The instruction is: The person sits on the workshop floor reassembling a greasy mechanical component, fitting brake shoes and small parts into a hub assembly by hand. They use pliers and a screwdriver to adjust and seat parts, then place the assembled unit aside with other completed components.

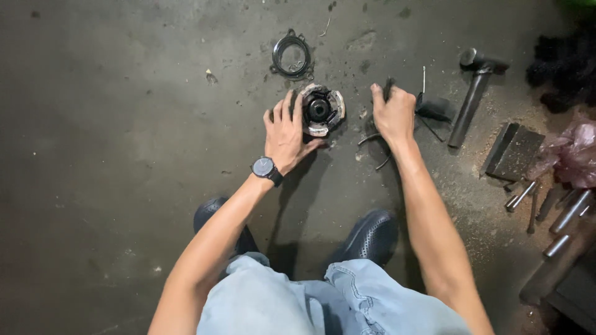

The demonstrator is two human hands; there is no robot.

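Denim knees [347, 298], hands on clutch [321, 110]

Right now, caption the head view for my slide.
Left hand steadies a round black-and-silver metal assembly on concrete; right hand grips a dark tool.

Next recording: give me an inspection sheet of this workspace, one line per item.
Surface: dark concrete floor, stained, with grit.
Job's things: round metal assembly with pale shoes, lying flat; dark tool.
Clutter: ring-shaped part, hammer, flat metal block, loose metal rods, pink plastic bag.
Grippers: left hand rests on the assembly's side; right hand grips the dark tool.
Cables: bent wire beside the right hand.
Surroundings: person's dark shoes, wristwatch.
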